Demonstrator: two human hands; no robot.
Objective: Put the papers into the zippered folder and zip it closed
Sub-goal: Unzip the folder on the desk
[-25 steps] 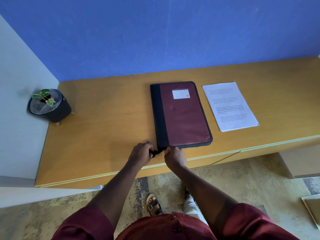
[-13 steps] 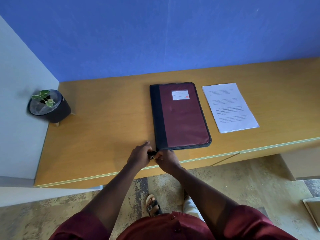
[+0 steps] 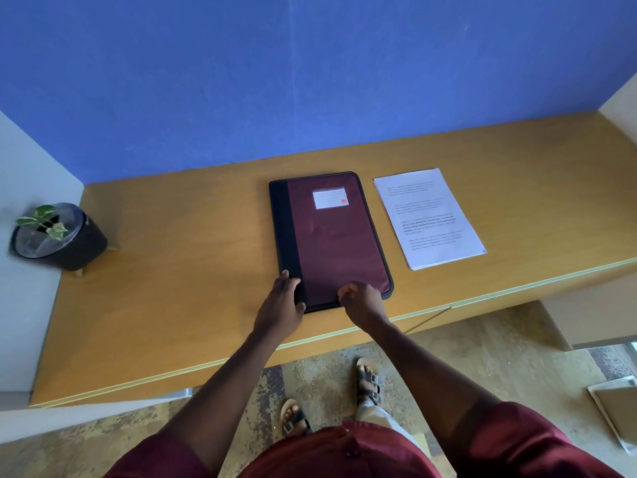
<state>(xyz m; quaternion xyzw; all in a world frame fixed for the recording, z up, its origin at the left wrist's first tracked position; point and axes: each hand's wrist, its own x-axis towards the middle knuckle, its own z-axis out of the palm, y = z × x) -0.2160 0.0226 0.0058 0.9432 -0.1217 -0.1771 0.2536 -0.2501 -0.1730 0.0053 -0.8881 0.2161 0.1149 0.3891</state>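
Observation:
A maroon zippered folder (image 3: 336, 236) with a black spine and a white label lies flat and closed on the wooden desk (image 3: 179, 270). My left hand (image 3: 281, 305) rests flat on the folder's near left corner, over the black spine. My right hand (image 3: 362, 301) is pinched at the folder's near edge, right of its middle; I cannot see the zipper pull under the fingers. A stack of printed papers (image 3: 429, 217) lies on the desk just right of the folder, untouched.
A small potted plant (image 3: 57, 236) in a dark pot stands at the desk's far left against a white side panel. A blue wall backs the desk. A flat box (image 3: 617, 412) lies on the floor at the lower right.
My right hand has slid right along the folder's near edge from the left corner. My left hand has let go of the corner pinch and now lies flat on the spine.

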